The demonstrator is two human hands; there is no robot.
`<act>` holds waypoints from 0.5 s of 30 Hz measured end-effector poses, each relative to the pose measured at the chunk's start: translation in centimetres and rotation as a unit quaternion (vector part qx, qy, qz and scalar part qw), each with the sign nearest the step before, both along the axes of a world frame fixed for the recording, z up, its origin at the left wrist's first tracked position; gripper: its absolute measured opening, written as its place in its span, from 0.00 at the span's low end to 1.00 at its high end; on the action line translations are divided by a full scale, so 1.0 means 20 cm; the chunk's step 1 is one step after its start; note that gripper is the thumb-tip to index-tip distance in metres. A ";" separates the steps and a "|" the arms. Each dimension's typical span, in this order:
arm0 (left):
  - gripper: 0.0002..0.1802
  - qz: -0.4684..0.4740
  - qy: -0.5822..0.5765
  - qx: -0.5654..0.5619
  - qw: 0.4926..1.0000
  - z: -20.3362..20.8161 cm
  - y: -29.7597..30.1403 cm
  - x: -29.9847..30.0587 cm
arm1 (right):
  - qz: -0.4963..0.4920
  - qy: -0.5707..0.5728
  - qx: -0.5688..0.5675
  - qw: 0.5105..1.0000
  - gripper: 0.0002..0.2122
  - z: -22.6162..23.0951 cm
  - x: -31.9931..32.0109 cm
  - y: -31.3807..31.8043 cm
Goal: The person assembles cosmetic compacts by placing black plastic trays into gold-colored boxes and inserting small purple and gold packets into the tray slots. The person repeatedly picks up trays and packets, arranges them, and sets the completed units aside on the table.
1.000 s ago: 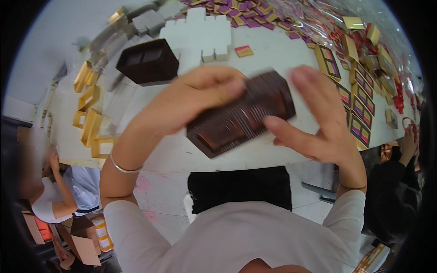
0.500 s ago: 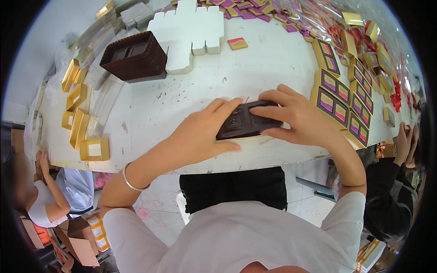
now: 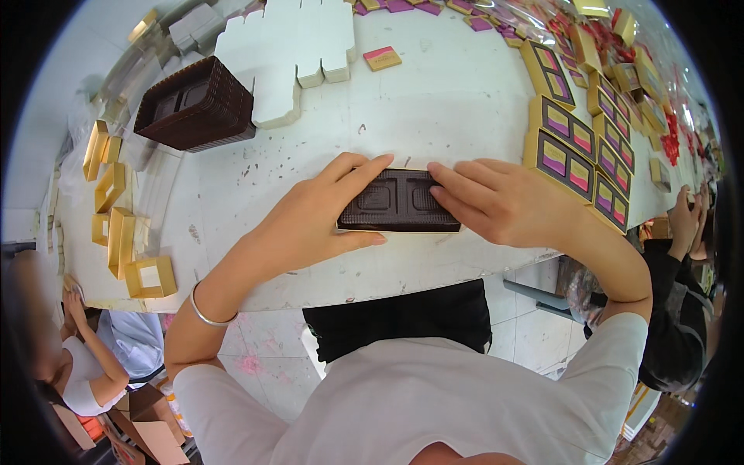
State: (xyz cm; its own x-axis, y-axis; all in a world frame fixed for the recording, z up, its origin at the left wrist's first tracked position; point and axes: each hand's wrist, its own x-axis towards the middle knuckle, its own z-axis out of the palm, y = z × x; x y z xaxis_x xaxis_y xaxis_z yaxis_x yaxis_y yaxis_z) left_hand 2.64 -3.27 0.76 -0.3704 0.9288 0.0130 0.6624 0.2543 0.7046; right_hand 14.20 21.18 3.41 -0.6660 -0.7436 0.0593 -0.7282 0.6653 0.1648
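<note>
Dark-brown two-well plastic tray (image 3: 391, 198) sits in gold cardboard box (image 3: 407, 232) on white table (image 3: 442, 101), unfilled; left hand (image 3: 314, 213) pinches left end, right hand (image 3: 500, 200) fingers press right, grip unclear; filled gold-sided boxes (image 3: 565, 161) rightward.

Tray (image 3: 397, 203) — right of tray stack (image 3: 213, 112)

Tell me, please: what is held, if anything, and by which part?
The left hand holds the dark brown tray by its left end; the right hand has fingers on its right end.
</note>
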 end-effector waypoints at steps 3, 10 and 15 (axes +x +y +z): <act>0.45 0.012 0.062 -0.027 0.998 0.00 -0.01 0.02 | -0.027 -0.038 0.027 0.999 0.28 0.09 0.02 -0.05; 0.46 0.021 0.316 0.008 0.948 -0.05 -0.01 0.05 | -0.098 -0.083 -0.045 0.991 0.35 0.00 0.06 -0.07; 0.45 0.042 0.348 0.030 0.936 -0.08 0.14 0.05 | -0.225 -0.039 -0.351 0.908 0.15 -0.04 -0.39 0.20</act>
